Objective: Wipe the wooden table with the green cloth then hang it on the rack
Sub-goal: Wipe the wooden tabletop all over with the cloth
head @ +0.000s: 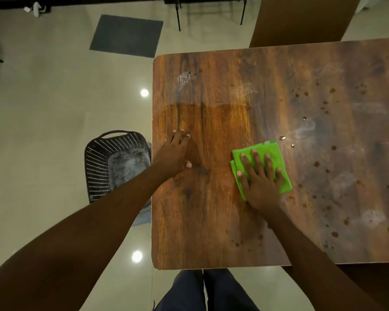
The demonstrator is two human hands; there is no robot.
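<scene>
The wooden table (211, 232) fills the right half of the view. A folded green cloth (271, 151) lies flat on it near the middle. My right hand (259, 176) presses down on the cloth with fingers spread. My left hand (175, 153) rests flat on the bare wood near the table's left edge, holding nothing. Dark spots and droplets (332, 90) dot the table's right part, and pale smears (184, 78) mark the far left part. The wood around my hands looks shinier. No rack is in view.
A black perforated basket (103, 162) stands on the tiled floor just left of the table. A grey mat (126, 35) lies farther away on the floor. A brown panel (301, 19) rises behind the table's far edge. Thin black legs (177, 16) stand at the top.
</scene>
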